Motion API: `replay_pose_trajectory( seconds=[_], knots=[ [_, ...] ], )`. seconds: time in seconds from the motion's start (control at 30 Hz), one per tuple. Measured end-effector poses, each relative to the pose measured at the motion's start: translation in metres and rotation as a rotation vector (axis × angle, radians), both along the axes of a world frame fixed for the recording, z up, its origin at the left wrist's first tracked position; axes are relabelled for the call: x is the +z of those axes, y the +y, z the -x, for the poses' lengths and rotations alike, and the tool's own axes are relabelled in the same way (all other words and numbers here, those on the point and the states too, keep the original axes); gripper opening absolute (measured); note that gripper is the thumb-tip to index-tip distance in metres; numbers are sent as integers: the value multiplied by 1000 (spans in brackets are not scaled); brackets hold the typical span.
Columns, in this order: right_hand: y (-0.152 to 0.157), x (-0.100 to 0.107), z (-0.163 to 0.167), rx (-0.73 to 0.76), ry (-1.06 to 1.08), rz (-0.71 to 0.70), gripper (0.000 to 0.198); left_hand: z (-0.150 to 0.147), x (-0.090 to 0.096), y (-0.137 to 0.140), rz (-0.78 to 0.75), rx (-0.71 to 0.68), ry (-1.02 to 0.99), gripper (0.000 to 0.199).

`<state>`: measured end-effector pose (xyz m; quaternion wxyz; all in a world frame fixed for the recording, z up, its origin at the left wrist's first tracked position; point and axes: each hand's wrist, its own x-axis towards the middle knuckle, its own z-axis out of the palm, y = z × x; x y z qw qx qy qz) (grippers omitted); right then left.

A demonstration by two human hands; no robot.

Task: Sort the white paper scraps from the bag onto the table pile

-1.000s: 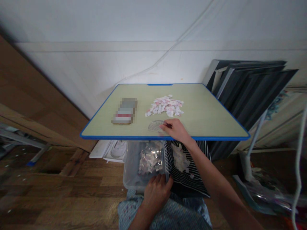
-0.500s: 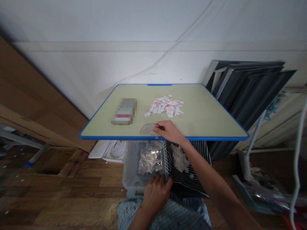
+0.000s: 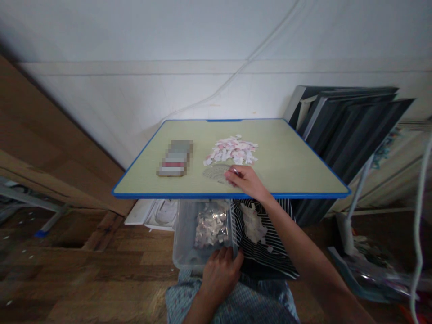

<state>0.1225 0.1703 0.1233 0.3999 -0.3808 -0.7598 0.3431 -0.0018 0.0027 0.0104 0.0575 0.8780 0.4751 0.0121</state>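
My right hand (image 3: 245,180) pinches the right end of a clear protractor (image 3: 214,171), low over the front of a small table (image 3: 290,173) with a blue edge. Just beyond the protractor lies a pile of pink and white paper scraps (image 3: 232,149). Below the table, my left hand (image 3: 222,270) has its fingers curled over the near rim of a clear plastic bin (image 3: 184,245). Inside that bin are more paper scraps (image 3: 212,227). A black-and-white striped cloth or bag (image 3: 275,252) with pale scraps on it lies right of the bin.
A blurred-out, phone-shaped object (image 3: 176,158) lies on the table's left side. Dark flat panels (image 3: 347,126) lean at the right against the wall. At the left stands a brown cardboard board (image 3: 50,130). A dustpan (image 3: 357,276) rests on the floor at right.
My right hand has moved the protractor away from the front edge, slightly right and closer to the pile of scraps. My left hand stays at the bin's rim.
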Motion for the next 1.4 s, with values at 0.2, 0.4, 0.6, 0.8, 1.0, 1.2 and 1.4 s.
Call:
replay_pose_trajectory(
  seconds=[0.2,0.4,0.6,0.8,1.0,1.2,1.4],
  knots=[
    [18,14,-78,-255,-24,-107,28,-1,3,0,22,7,16,36],
    [30,-5,-120,-561,-182,-171,25,-1,-1,0,4,4,-3,37],
    [28,-5,-114,-463,-364,-231,25,0,0,0,13,20,1,41],
    [22,-3,-114,-494,-292,-252,26,0,3,0,32,16,-6,42],
    [24,-3,-114,-479,-329,-242,26,0,1,-1,12,22,-9,42],
    [24,-3,-114,-492,-332,-270,27,0,0,0,9,13,0,41],
    [21,0,-112,-405,-332,-215,30,0,1,0,1,14,-15,39]
  ],
)
